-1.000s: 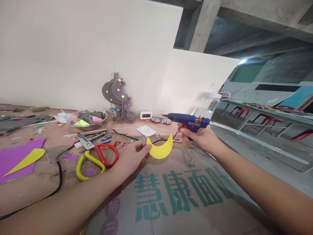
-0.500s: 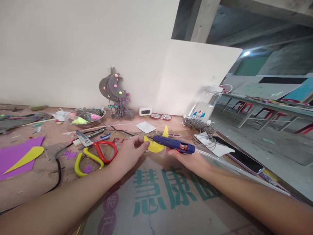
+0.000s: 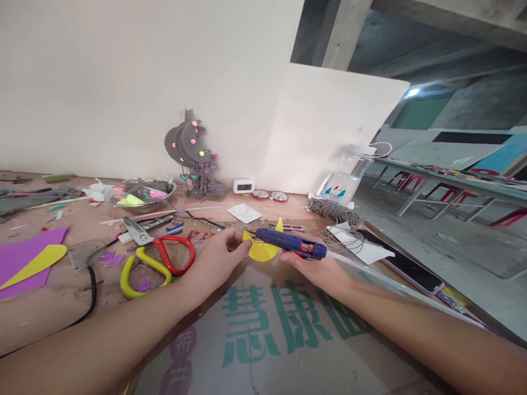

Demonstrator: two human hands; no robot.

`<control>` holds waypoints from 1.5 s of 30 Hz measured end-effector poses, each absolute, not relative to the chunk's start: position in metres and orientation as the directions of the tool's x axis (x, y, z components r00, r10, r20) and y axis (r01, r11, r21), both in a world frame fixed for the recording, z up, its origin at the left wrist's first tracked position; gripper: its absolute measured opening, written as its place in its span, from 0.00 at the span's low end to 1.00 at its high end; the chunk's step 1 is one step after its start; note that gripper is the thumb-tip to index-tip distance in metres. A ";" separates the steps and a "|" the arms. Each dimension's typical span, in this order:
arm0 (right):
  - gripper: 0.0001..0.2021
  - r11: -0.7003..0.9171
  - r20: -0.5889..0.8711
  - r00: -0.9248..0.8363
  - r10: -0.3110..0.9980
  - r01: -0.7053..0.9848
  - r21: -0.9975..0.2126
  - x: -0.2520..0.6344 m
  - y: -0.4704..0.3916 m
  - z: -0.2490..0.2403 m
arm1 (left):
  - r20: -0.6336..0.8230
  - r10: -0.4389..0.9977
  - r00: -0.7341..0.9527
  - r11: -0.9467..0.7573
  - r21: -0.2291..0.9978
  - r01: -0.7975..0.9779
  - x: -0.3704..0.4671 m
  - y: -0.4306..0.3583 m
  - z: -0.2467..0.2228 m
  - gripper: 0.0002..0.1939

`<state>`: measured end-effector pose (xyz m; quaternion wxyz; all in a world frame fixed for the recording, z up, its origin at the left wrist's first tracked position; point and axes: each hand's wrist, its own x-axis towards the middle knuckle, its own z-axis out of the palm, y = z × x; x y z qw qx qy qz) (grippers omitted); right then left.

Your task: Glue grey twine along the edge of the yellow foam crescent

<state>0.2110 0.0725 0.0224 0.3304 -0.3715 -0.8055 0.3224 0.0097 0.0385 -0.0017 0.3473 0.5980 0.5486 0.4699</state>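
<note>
Crescent [image 3: 263, 253], yellow, is between your two hands, above the printed cardboard [image 3: 288, 365]. Your left hand [image 3: 222, 252] pinches its left tip between thumb and forefinger. Your right hand [image 3: 308, 267] is wrapped around the grip of the gun [image 3: 288, 241]; the gun hides most of those fingers, so trigger pressure cannot be told. The gun's body crosses in front of the crescent and covers part of its inner curve. The nozzle points at the left tip, near your left thumb; contact cannot be confirmed.

Handling: expect the crescent to be light, thin and flexible, with little slip. The narrow tips are likely to bend or tear first; take hold at the broad middle where firmer support is needed. Treat the nozzle as hot and keep your fingertips behind it. Hold the gun by its grip only.

Surroundings: the scissors [image 3: 173, 257] lie open just beside your left forearm, handles toward you. A clear rod [image 3: 362, 263] runs from behind the gun toward the right edge, above your right forearm. Beyond it lie the phone [image 3: 411, 270] and a white card [image 3: 362, 245]. Twine [image 3: 334, 212] sits by the bottle [image 3: 346, 175], well apart from the crescent.
</note>
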 end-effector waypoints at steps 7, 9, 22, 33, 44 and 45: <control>0.09 0.529 0.290 -0.530 0.797 0.380 -0.759 0.212 0.074 0.020 | 0.185 0.982 -0.035 -0.164 0.932 0.324 0.010 0.041 -0.005 0.10; 0.09 0.523 0.284 -0.530 0.799 0.381 -0.762 0.212 0.074 0.019 | 0.194 0.980 -0.035 -0.172 0.929 0.328 0.010 0.040 -0.005 0.10; 0.09 0.499 0.259 -0.524 0.811 0.391 -0.773 0.212 0.074 0.019 | 0.186 0.982 -0.030 -0.164 0.923 0.349 0.010 0.039 -0.002 0.10; 0.09 0.481 0.258 -0.504 0.824 0.384 -0.788 0.212 0.075 0.017 | 0.185 0.982 -0.031 -0.163 0.924 0.347 0.010 0.039 -0.003 0.10; 0.11 0.465 0.239 -0.498 0.834 0.400 -0.790 0.210 0.072 0.022 | 0.208 0.977 -0.041 -0.175 0.899 0.402 0.010 0.038 -0.002 0.12; 0.11 0.465 0.240 -0.495 0.835 0.403 -0.788 0.210 0.072 0.022 | 0.209 0.977 -0.040 -0.175 0.898 0.404 0.009 0.038 -0.002 0.12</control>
